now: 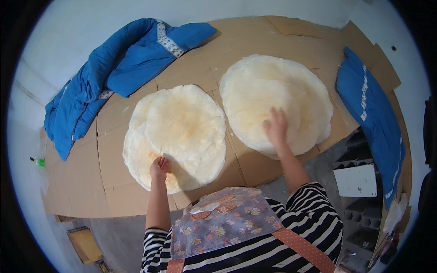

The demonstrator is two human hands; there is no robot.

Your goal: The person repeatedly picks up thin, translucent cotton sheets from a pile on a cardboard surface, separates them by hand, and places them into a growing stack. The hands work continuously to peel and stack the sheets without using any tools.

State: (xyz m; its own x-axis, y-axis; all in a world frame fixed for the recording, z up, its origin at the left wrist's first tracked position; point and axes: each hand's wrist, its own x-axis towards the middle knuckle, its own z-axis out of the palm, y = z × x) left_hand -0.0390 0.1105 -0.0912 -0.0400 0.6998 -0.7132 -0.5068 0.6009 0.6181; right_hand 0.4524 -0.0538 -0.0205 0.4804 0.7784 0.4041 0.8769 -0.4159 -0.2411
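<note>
Two broad piles of thin round flatbreads lie side by side on a cardboard-covered table. At the lower left edge of the left flatbread pile (pixel 186 126), my left hand (pixel 159 167) has its fingers bent at the rim of an upper round; whether it pinches the bread cannot be told. My right hand (pixel 277 125), blurred, is over the near part of the right flatbread pile (pixel 263 85) with its fingers spread and nothing seen in it. Both piles are pale with light brown patches, their layers overlapping unevenly.
Flattened cardboard (pixel 76 174) covers the table. A blue quilted cloth (pixel 126 61) is bunched at the back left; another blue quilted cloth (pixel 375 102) lies along the right edge. Below right, a white board (pixel 355 181) rests by grey blocks. A green-labelled bottle (pixel 39 162) is far left.
</note>
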